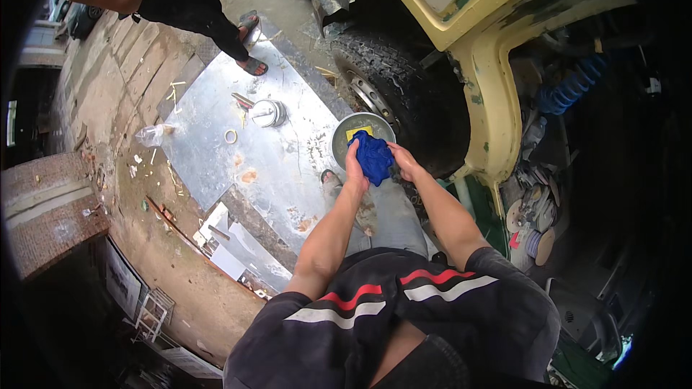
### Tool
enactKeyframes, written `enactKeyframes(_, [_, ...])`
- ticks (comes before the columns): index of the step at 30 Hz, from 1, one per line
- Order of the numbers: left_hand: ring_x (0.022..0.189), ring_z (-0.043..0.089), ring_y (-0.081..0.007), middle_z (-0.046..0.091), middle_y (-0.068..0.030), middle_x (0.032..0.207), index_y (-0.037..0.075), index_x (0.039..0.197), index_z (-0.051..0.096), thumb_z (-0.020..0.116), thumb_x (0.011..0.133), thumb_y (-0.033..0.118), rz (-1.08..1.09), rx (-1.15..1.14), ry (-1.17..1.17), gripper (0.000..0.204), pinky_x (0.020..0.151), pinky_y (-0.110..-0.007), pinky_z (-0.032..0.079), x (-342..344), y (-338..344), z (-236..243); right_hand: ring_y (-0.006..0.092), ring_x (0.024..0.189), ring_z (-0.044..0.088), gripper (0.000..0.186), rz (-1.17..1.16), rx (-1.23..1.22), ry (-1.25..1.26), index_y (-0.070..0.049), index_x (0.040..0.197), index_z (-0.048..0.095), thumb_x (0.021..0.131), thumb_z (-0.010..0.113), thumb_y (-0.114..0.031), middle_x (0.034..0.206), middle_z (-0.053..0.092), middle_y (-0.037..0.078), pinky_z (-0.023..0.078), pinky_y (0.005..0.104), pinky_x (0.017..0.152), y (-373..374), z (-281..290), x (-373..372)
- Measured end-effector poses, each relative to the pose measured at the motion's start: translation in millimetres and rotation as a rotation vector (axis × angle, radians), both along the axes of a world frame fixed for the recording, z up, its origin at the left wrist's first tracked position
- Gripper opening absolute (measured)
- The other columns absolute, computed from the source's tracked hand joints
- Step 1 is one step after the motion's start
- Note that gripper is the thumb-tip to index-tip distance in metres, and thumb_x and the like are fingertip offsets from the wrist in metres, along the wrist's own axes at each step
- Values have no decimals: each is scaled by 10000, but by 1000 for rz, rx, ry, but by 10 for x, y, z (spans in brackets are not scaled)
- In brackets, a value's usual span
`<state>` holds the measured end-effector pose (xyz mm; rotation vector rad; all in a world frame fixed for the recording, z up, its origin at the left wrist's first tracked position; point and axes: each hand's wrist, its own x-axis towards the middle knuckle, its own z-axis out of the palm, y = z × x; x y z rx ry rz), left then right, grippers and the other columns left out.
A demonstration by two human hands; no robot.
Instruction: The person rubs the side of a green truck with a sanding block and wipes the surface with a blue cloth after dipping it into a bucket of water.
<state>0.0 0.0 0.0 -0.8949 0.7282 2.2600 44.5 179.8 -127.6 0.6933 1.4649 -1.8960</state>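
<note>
Both my left hand (354, 163) and my right hand (404, 161) grip a crumpled blue cloth (373, 158), one hand at each side of it, with fingers curled into it. The cloth is over a round grey basin (341, 137), which holds a yellow flat piece (358, 132), partly covered by the cloth. The basin is just beside a large black tyre (386, 72) with a metal rim, under a pale yellow, patchily painted vehicle body (486, 101).
A metal sheet (205, 162) lies on the ground with a tin (268, 113), a tape ring (231, 137) and a plastic bag (151, 135). Another person (198, 7) in sandals stands at the upper left. A blue coiled hose (569, 90) and stacked discs (533, 209) are at right.
</note>
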Motion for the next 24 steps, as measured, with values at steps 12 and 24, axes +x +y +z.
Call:
enactKeyframes(12, [1159,648,-388,666,-204,1274,-17,1285,596,514,930,405,-87,205,144,558,1039,-518,502,-201,-4,868,285,1481,315,511,-458,-2,337,-250,1577,362,1075,428,-321,1615,350,108,221,547,1185,77,2053,-91])
enactKeyframes(24, [1100,674,-332,697,-135,1219,54,1251,641,568,900,407,-128,287,267,503,1020,-494,508,-297,50,1356,196,1429,378,618,-255,-123,550,-63,1433,562,1082,329,-514,1518,480,102,233,319,1193,56,2783,-87])
